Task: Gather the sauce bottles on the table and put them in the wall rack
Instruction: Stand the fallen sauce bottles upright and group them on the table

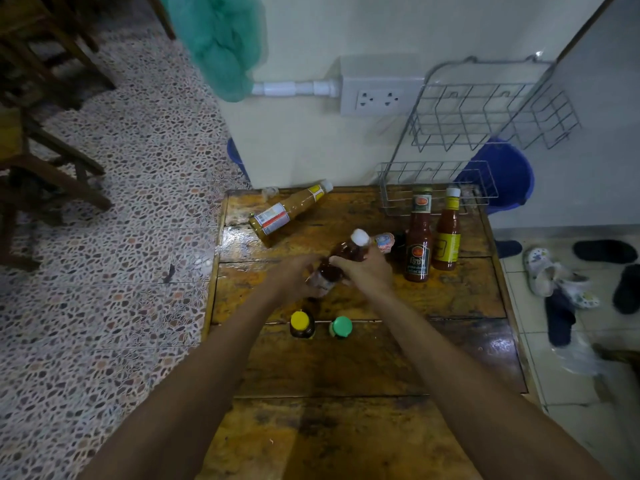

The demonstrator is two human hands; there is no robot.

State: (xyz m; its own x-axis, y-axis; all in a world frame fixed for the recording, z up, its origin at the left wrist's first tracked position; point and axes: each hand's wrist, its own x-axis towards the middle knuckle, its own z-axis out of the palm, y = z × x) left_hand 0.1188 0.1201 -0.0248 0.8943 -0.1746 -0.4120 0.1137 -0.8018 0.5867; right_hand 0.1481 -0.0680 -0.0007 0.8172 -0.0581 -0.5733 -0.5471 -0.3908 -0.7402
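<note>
Both hands, left hand [294, 277] and right hand [367, 271], grip a tilted red bottle [341, 258] above the counter [346, 358]. Probably glass, heavy and slick; hold its body. The rack [485, 116] hangs beyond, on the wall.

both hands grip a white-capped red sauce bottle [346, 258] tilted over the wooden table [363, 368], left hand [294, 277] low, right hand [367, 271] higher; two red bottles [433, 237] stand near the wire wall rack [478, 126], an orange bottle [289, 211] lies flat
</note>
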